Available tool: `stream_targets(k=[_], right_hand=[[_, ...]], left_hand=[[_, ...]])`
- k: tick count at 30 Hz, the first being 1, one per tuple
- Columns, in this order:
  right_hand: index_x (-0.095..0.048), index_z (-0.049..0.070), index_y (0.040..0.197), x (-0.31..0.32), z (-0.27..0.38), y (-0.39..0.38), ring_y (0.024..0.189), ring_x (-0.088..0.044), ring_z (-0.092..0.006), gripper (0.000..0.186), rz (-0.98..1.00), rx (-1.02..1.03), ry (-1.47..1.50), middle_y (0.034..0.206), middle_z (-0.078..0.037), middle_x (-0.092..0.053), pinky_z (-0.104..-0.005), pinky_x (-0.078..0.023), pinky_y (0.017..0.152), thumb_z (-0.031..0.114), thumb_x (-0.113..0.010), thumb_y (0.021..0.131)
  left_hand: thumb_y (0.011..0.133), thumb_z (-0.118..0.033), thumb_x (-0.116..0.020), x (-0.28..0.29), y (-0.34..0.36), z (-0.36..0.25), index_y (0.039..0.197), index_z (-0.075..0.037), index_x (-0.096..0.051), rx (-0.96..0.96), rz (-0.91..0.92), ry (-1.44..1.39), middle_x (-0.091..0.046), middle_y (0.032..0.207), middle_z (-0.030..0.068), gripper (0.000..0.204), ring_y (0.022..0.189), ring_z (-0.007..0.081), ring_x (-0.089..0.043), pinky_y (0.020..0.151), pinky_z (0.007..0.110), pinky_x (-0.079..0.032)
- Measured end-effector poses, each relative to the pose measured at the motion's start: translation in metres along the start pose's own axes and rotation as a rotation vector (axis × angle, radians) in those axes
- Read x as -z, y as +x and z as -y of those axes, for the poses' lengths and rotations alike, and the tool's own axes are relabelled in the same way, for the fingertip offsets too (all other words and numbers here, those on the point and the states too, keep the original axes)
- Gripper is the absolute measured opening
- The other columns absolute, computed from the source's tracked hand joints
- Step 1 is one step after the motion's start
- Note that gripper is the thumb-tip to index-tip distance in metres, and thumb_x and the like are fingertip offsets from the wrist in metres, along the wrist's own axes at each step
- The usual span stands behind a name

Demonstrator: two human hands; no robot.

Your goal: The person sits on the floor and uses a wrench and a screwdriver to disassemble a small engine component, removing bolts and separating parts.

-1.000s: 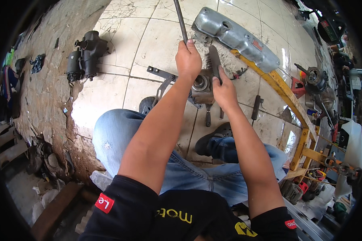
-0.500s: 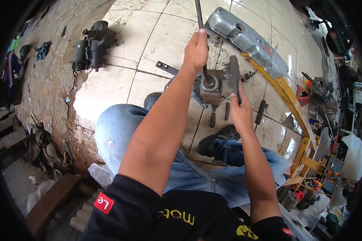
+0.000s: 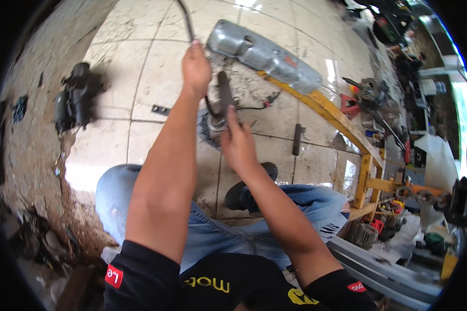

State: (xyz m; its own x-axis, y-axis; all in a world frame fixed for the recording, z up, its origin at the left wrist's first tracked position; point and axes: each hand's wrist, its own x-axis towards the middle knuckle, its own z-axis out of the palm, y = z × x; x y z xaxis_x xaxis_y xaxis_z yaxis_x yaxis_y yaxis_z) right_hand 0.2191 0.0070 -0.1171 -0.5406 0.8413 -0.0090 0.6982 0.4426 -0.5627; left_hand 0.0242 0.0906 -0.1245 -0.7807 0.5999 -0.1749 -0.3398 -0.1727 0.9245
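My left hand [image 3: 196,70] is wrapped round a long dark metal shaft [image 3: 186,19], which slants up past the top edge of the picture. The shaft's lower end runs down into a round metal part [image 3: 216,124] on the tiles between my feet, largely covered by my right hand. In my right hand [image 3: 241,147] is a dark-handled wire brush [image 3: 225,92], held upright beside the shaft's lower length. Its bristles are hidden at this angle, and I cannot tell whether they touch the shaft.
A silver valve cover [image 3: 267,57] lies beyond my hands, at the end of a yellow metal frame [image 3: 342,124]. Dark cylindrical machine parts [image 3: 78,98] stand at the left. A small dark tool [image 3: 297,140] lies on the tiles to the right, near a red stand [image 3: 351,106].
My right hand has brought the wire brush leftward, close to the shaft. My left hand keeps its hold. The whole view has shifted, so the floor things appear further left.
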Motion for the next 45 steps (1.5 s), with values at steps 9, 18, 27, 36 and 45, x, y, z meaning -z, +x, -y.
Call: stream_targets(k=[9,18,27,36,45], right_hand=[[-0.038,0.009,0.149,0.017,-0.008,-0.084,0.083,-0.059,-0.0436,0.060,0.033,0.040,0.155,0.095,-0.026,-0.054,-0.0475,-0.050,0.076,0.009,-0.056,0.091],[-0.035,0.013,0.151,0.002,-0.009,-0.058,0.079,-0.059,-0.0449,0.065,0.007,0.076,0.049,0.101,-0.025,-0.051,-0.0481,-0.052,0.073,0.009,-0.056,0.089],[-0.043,0.006,0.145,0.014,-0.002,0.028,0.084,-0.060,-0.0474,0.054,0.052,-0.011,0.098,0.092,-0.031,-0.058,-0.0493,-0.050,0.077,0.014,-0.053,0.093],[-0.041,0.008,0.148,0.034,-0.028,-0.079,0.086,-0.060,-0.0407,0.057,0.009,0.114,0.046,0.092,-0.024,-0.058,-0.0457,-0.049,0.076,0.008,-0.054,0.092],[-0.043,0.004,0.145,0.029,0.011,0.045,0.088,-0.063,-0.0419,0.053,0.103,-0.054,0.127,0.098,-0.028,-0.064,-0.0459,-0.048,0.081,0.015,-0.050,0.094]], left_hand=[[0.105,-0.044,-0.036,-0.001,-0.016,-0.014,0.079,-0.015,-0.038,0.079,-0.022,-0.042,-0.032,0.052,-0.0043,0.040,0.039,0.0065,-0.028,0.036,0.026,-0.022],[0.105,-0.041,-0.040,0.009,-0.002,-0.006,0.089,0.001,-0.056,0.033,-0.096,0.214,-0.054,0.066,0.0086,0.047,0.059,0.0178,-0.050,0.056,0.036,-0.043],[0.105,-0.041,-0.038,-0.016,-0.014,-0.007,0.106,0.006,-0.060,0.019,-0.074,0.152,-0.066,0.091,0.0217,0.052,0.083,0.0315,-0.061,0.079,0.042,-0.048],[0.104,-0.041,-0.037,0.006,-0.014,-0.017,0.104,0.005,-0.058,0.023,-0.132,0.269,-0.066,0.094,0.0251,0.050,0.091,0.0403,-0.063,0.083,0.046,-0.048],[0.104,-0.041,-0.038,0.004,-0.016,-0.018,0.101,0.005,-0.058,0.012,-0.126,0.266,-0.066,0.092,0.0245,0.050,0.088,0.0414,-0.063,0.081,0.047,-0.048]])
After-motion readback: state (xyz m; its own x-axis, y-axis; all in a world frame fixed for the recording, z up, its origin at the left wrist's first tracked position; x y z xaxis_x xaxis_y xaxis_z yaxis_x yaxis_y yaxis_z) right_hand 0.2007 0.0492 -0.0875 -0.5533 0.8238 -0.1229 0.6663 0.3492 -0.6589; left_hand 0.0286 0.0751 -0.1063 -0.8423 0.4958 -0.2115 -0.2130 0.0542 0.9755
